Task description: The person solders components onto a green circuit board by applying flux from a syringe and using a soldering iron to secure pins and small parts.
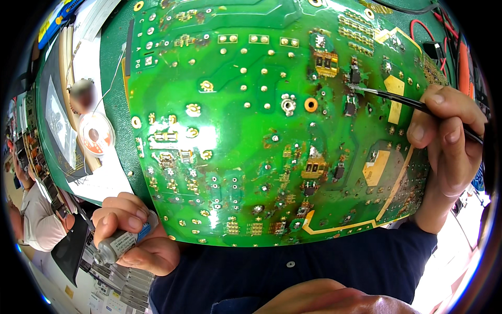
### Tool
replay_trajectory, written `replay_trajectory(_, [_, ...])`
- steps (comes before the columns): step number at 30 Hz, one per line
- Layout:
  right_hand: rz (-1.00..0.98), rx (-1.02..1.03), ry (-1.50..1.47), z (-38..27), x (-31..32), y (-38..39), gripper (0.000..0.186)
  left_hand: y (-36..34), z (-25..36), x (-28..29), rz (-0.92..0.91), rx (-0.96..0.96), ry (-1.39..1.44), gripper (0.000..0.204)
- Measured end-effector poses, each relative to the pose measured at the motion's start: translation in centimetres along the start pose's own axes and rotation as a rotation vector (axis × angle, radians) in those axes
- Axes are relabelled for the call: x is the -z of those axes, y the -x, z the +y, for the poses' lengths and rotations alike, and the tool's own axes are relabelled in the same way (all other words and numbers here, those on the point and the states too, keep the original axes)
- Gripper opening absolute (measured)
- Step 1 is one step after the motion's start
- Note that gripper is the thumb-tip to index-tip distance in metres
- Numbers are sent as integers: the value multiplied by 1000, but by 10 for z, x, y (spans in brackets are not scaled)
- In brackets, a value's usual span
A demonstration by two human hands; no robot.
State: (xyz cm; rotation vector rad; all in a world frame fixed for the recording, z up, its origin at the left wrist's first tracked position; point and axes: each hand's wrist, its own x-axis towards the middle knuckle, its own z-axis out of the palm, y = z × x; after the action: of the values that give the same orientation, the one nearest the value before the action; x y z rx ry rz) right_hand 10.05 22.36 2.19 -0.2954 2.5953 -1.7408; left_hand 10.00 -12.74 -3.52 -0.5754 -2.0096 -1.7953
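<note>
A large green circuit board [251, 172] fills the middle of the head view, with brownish, scorched-looking patches on its right half. My right hand [449, 131] is closed around a slim black-handled tool [400, 98] with a pale, pointed tip. That tip is at small black chips [351, 97] on the board's upper right; whether it touches is not clear. Beside the board's lower left corner, my left hand [138, 233] grips a small grey bottle [117, 247] with a printed label. The bottle lies tilted in my fingers.
On the green mat [121, 63] at left lie white paper [104, 175], a spool of thin wire [95, 134] and a clear plastic bag [60, 125]. Red cables [421, 29] run at upper right. Another person's light sleeve [44, 220] shows at far left.
</note>
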Motion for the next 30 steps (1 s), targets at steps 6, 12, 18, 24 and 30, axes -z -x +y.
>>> replay_trajectory(6, [-3, -5, 18, -3, -2, -2, 30, 1, 0, -1, 2, 0, 5, 47])
replay_trajectory(12, [-13, -12, 31, -5, -2, -3, 30, 1, 0, -2, 20, 4, 13, 47])
replay_trajectory(18, [28, 19, 56, 2, 2, 4, 30, 1, 0, 0, 11, 12, 10, 47])
replay_trajectory(24, [51, -62, 17, -5, -5, 1, 30, 1, 0, -1, 10, 5, -5, 47])
replay_trajectory(30, [15, -35, 4, -4, -3, 0, 30, 2, -1, -2, 20, 8, 19, 46])
